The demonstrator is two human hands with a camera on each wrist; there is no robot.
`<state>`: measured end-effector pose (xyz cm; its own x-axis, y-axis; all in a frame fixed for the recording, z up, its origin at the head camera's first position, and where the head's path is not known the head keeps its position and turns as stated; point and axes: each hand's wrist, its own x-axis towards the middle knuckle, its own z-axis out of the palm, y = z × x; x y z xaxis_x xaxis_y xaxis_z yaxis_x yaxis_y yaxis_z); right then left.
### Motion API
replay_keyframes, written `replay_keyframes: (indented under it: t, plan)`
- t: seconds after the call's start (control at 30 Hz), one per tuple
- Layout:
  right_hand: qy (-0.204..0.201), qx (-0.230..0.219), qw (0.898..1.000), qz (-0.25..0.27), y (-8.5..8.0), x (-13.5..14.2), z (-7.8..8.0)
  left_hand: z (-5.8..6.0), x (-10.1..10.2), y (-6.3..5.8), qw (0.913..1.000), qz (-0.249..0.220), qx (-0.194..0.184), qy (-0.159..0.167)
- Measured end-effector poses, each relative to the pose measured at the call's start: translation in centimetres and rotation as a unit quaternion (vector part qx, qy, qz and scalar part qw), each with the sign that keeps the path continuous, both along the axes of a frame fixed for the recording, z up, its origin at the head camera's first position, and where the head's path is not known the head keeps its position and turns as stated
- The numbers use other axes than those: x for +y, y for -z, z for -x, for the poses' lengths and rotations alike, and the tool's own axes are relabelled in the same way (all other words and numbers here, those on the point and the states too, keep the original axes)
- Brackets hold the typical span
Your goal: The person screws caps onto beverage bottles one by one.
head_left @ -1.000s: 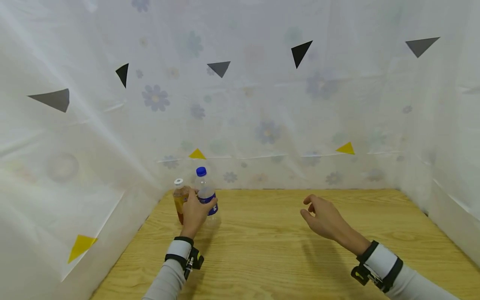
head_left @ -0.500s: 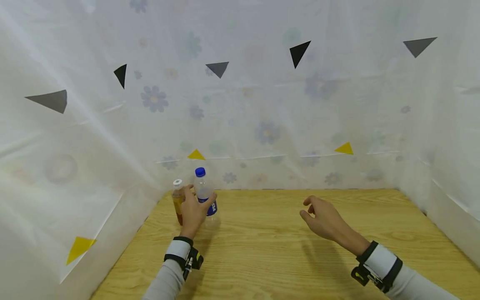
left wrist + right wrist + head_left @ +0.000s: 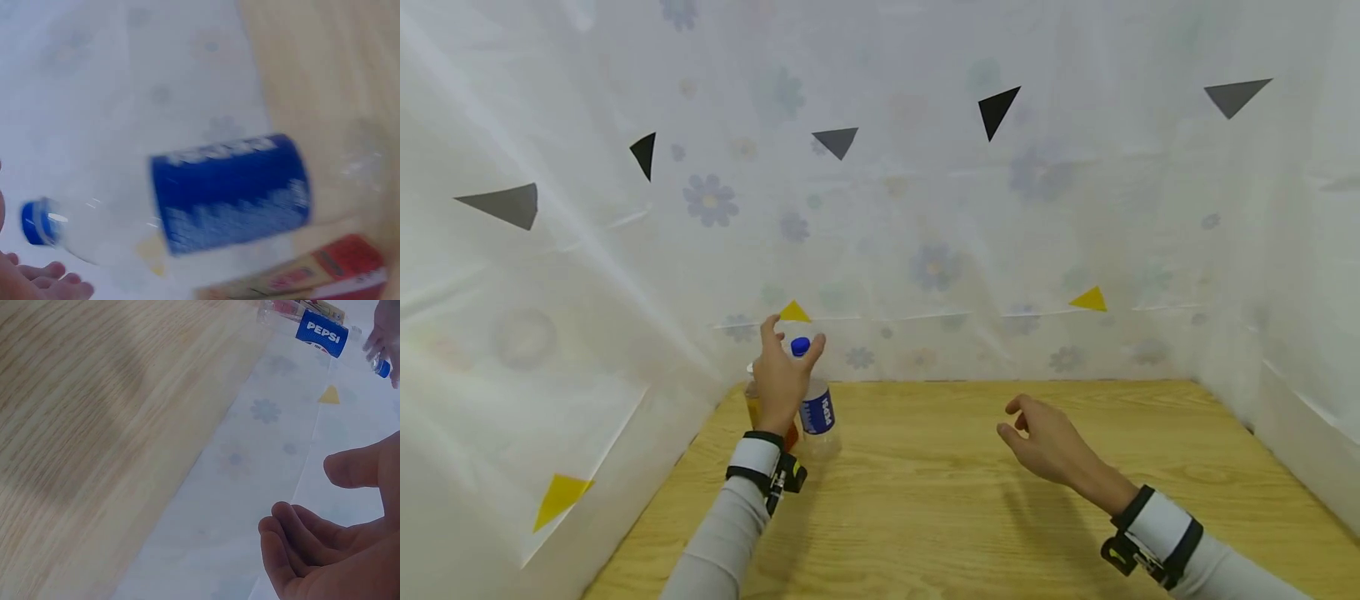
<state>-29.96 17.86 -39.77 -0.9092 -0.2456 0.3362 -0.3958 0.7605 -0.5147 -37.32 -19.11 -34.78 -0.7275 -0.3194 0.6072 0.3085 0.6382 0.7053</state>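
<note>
A clear plastic Pepsi bottle with a blue cap and blue label stands upright at the table's far left. In the left wrist view, the same bottle lies across the frame, a little blurred. My left hand is up beside its cap, thumb and fingers spread, holding nothing. Behind that hand is a bottle of amber drink, mostly hidden; its red and cream label shows in the left wrist view. Over the right half of the table hovers my right hand, fingers loosely bent and holding nothing.
A wood-grain table fills the lower part of the head view. Pale flowered sheeting encloses it at the back and both sides, with black, grey and yellow triangles on it.
My left hand has let go of the Pepsi bottle and risen from around its label to cap height. The bottle remains standing in place. My right hand has hardly moved.
</note>
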Motion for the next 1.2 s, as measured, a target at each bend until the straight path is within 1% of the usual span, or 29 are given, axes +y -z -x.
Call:
replay_keyframes:
  t: [0.03, 0.1, 0.17, 0.23, 0.3, 0.33, 0.37, 0.43, 0.53, 0.63, 0.73, 0.83, 0.9, 0.97, 1.1, 1.2]
  plan:
    - [0.002, 0.003, 1.0, 0.0, -0.1, -0.1, 0.0, -0.1, 0.3, -0.6, 0.9998, 0.003, 0.022, 0.001]
    - [0.006, 0.015, 1.0, 0.001, -0.2, -0.3, 0.1, -0.5, 1.3, -1.7, 0.9968, 0.011, 0.079, 0.009]
    - [0.009, 0.031, 0.999, 0.008, -0.3, -0.6, 0.3, -1.0, 2.7, -2.6, 0.9887, 0.02, 0.147, 0.019]
    - [0.011, 0.05, 0.999, 0.014, -0.4, -1.1, 0.5, -1.7, 4.4, -3.2, 0.9791, 0.034, 0.198, 0.028]
    - [0.011, 0.07, 0.997, 0.024, -0.4, -1.6, 0.7, -2.5, 6.2, -3.3, 0.9714, 0.045, 0.228, 0.048]
    - [0.012, 0.081, 0.996, 0.029, -0.4, -1.9, 0.7, -2.8, 7.1, -3.1, 0.9697, 0.052, 0.232, 0.058]
    - [0.013, 0.092, 0.995, 0.033, -0.3, -2.1, 0.8, -3.2, 8.0, -2.8, 0.9695, 0.061, 0.226, 0.071]
    - [0.014, 0.114, 0.993, 0.038, -0.2, -2.6, 0.9, -3.8, 9.6, -1.7, 0.9705, 0.085, 0.204, 0.096]
    - [0.016, 0.14, 0.989, 0.035, 0.1, -3.1, 1.0, -4.5, 11.6, 0.5, 0.9691, 0.144, 0.163, 0.116]
    - [0.012, 0.154, 0.988, 0.022, 0.6, -3.4, 1.0, -4.9, 12.9, 3.0, 0.9618, 0.207, 0.127, 0.126]
    - [0.005, 0.161, 0.987, 0.001, 1.5, -3.5, 0.9, -5.3, 13.7, 5.2, 0.9525, 0.259, 0.083, 0.137]
    - [0.007, 0.147, 0.988, -0.033, 2.5, -3.5, 0.7, -5.7, 13.9, 7.0, 0.9418, 0.301, 0.025, 0.148]
    - [0.015, 0.123, 0.991, -0.058, 3.0, -3.5, 0.7, -5.8, 14.0, 7.9, 0.9347, 0.321, -0.012, 0.153]
    - [0.025, 0.094, 0.992, -0.083, 3.5, -3.5, 0.6, -5.8, 14.0, 8.6, 0.9289, 0.333, -0.042, 0.157]
    - [0.036, 0.059, 0.991, -0.111, 4.1, -3.4, 0.8, -5.4, 13.7, 9.7, 0.9226, 0.344, -0.072, 0.159]
    - [0.044, 0.051, 0.991, -0.114, 4.5, -3.3, 1.4, -4.8, 13.4, 10.3, 0.9196, 0.339, -0.098, 0.172]
